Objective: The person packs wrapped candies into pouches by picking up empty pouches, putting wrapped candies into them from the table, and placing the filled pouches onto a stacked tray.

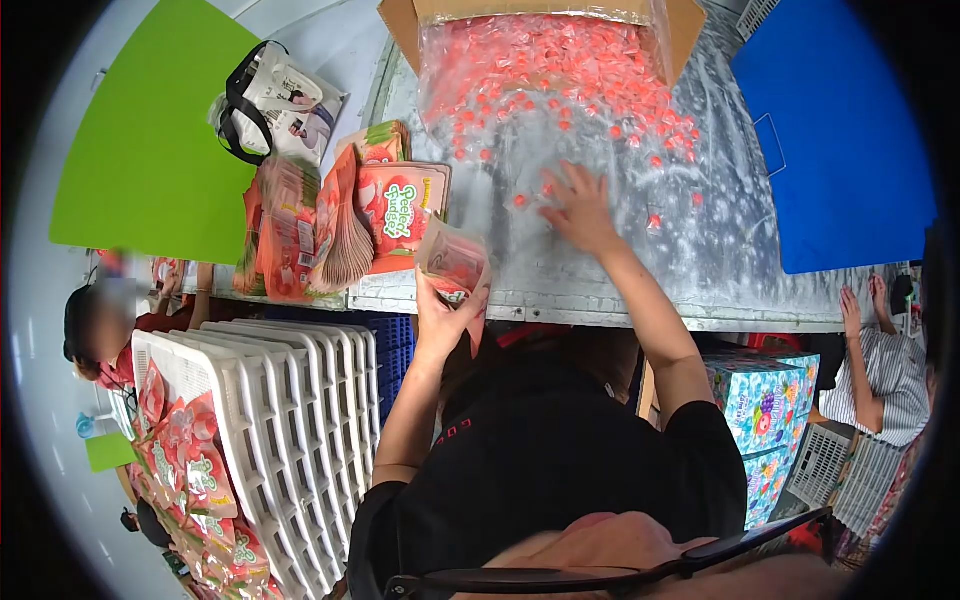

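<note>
My left hand (447, 318) holds an open pouch (455, 262) upright at the table's front edge, its mouth facing up. My right hand (582, 208) is spread low over the metal table (520, 240), fingers apart, beside a few loose red wrapped candies (520, 201). Beyond it, a large heap of red wrapped candies (560, 70) spills from a cardboard box (685, 35) lined with clear plastic. Stacks of flat printed pouches (400, 210) lie to the left of my left hand, some fanned out.
A green panel (160, 130) and a tote bag (285, 100) are at the left, a blue panel (840, 130) at the right. White crates (290, 430) with filled pouches (200, 470) stand lower left, printed cartons (765, 410) lower right. Two people are at the sides.
</note>
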